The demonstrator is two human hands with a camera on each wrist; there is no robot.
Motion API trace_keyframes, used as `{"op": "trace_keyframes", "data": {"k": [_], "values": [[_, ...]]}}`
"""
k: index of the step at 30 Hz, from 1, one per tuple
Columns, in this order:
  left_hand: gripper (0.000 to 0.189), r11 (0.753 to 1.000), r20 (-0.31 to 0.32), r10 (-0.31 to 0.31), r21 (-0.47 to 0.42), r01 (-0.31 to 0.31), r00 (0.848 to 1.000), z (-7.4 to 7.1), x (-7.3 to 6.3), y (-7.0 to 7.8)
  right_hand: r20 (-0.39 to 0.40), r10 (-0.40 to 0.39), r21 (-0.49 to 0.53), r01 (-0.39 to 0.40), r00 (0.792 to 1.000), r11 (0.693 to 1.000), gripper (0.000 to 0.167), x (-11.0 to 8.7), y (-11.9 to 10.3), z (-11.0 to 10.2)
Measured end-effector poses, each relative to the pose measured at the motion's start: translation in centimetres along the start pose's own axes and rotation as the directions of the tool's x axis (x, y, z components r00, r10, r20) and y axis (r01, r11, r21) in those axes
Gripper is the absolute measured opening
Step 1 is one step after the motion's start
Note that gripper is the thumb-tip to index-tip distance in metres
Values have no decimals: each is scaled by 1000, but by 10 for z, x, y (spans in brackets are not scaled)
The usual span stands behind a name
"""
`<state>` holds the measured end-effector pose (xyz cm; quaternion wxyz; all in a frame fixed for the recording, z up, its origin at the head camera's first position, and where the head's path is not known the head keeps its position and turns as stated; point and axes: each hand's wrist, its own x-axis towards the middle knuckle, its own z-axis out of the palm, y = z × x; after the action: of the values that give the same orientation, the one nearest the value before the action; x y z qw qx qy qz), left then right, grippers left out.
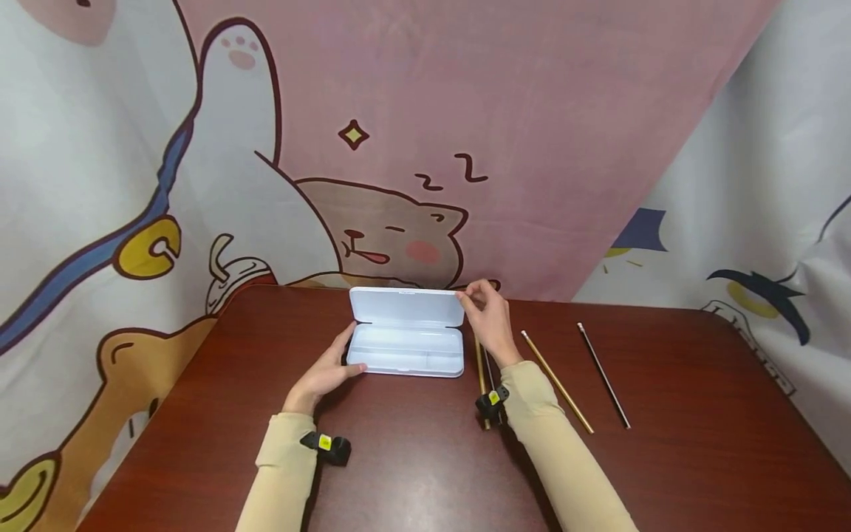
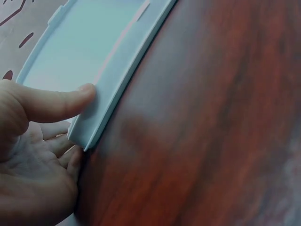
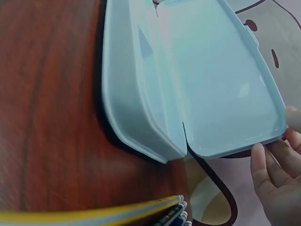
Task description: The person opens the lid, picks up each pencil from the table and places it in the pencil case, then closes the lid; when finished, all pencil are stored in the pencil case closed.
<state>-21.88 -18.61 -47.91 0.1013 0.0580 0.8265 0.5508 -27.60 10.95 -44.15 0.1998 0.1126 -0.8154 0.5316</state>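
Observation:
A white plastic pencil case (image 1: 388, 341) lies on the table with its hinged lid (image 1: 405, 307) raised at the back. Inside the base, low dividers form compartments, and nothing lies in them. My left hand (image 1: 326, 373) holds the case's left end, thumb over the front rim and fingers by the end wall. At the lid's upper right corner, my right hand (image 1: 490, 325) pinches the edge between thumb and fingers; the right wrist view shows this corner too. Beneath the right wrist, a gold pencil (image 1: 480, 366) and a darker pencil lie partly hidden.
Another gold pencil (image 1: 558, 380) and a black pencil (image 1: 603, 375) lie slanted to the right of my right arm. A cartoon-printed cloth (image 1: 532, 148) hangs right behind the far edge of the brown table (image 1: 698, 414).

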Motion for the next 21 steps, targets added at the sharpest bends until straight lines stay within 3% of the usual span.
{"op": "trace_keyframes", "data": {"k": [6,14,17,21], "values": [[86,1000,18,6,24,-6,1000,1,2,-2,-27,4,34,-3,1000,999,22,1,9,3],[86,999,21,6,32,-7,1000,1,2,1,-125,-42,87,53,991,995,9,0,19,9],[86,999,24,9,31,-10,1000,1,1,1,-124,-20,89,31,992,996,12,0,23,8],[85,1000,25,3,31,-4,1000,1,0,2,-76,4,13,-4,997,1000,26,-2,28,6]]}}
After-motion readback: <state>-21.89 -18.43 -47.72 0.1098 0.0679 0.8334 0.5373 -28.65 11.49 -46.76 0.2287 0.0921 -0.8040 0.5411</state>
